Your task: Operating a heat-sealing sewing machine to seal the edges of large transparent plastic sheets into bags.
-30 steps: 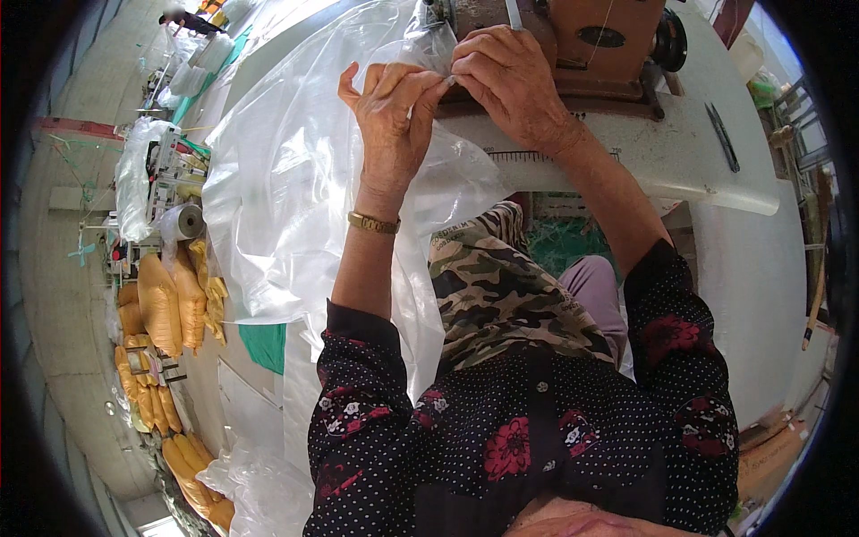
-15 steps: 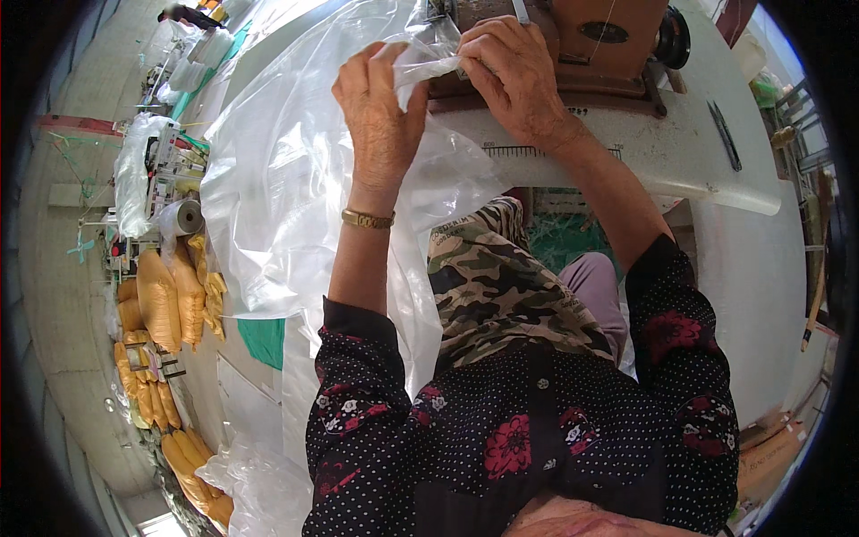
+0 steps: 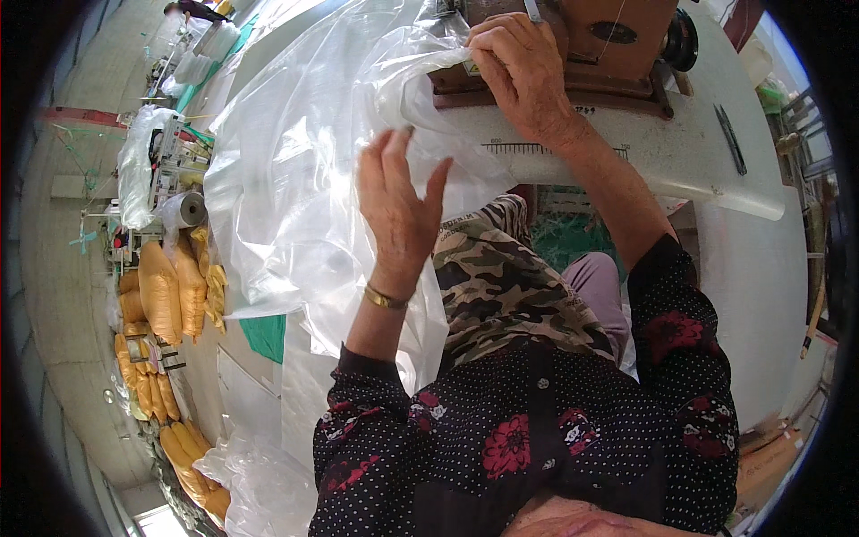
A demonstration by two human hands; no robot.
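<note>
A large sheet of clear plastic film (image 3: 295, 170) spreads over the table and hangs down over its near edge on the left. Fingers apart, my left hand (image 3: 400, 201) hovers over the film, with a gold watch on its wrist and nothing in its grasp. My right hand (image 3: 523, 76) pinches a gathered edge of the film beside the brown sewing machine (image 3: 586, 67). The machine's needle area is mostly hidden behind that hand and the film.
On the table's right side lies a pair of dark thread snips (image 3: 730, 139). A ruler scale (image 3: 537, 150) runs along the front of the table (image 3: 644, 157). Stuffed orange sacks (image 3: 161, 291) and a grey roll (image 3: 191, 209) stand to the left. A person (image 3: 197, 11) is far off at upper left.
My left hand has let go of the film edge and drawn back toward me, its fingers spreading. The right hand keeps its pinch in nearly the same place.
</note>
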